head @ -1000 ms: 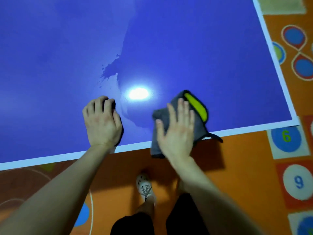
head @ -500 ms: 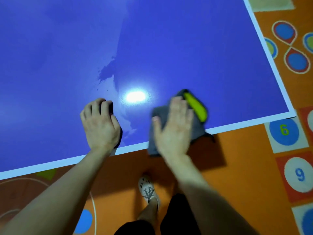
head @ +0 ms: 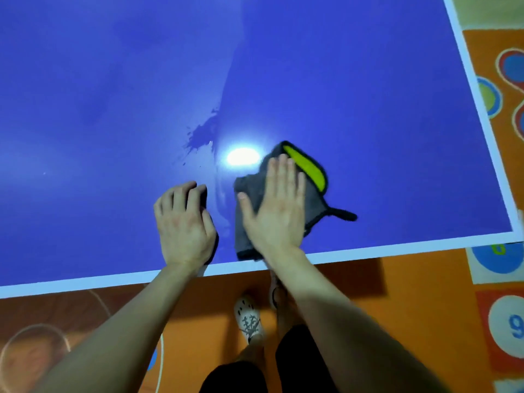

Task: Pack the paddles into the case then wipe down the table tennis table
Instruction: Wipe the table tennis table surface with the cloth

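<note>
The blue table tennis table [head: 368, 95] with a white border fills the upper view. My right hand [head: 273, 211] lies flat with straight fingers on a grey cloth [head: 246, 205] that has a yellow-green patch and a dark strap, just inside the near edge. My left hand [head: 183, 225] rests on the table to the left of the cloth, fingers curled under; a dark patch shows beneath it, shadow or object I cannot tell. A wet smear and dark splash mark [head: 202, 134] lie beyond the hands. No paddles or case are in view.
A ceiling light's glare [head: 242, 156] reflects on the table beside the cloth. The table's right corner [head: 513, 235] is close. Below is an orange play mat [head: 411, 293] with numbered circles, and my legs and a white shoe [head: 249, 319] stand by the near edge.
My right hand has pushed the cloth forward and left, from overhanging the near edge to lying fully on the table, closer to the left hand. The left hand has stayed planted.
</note>
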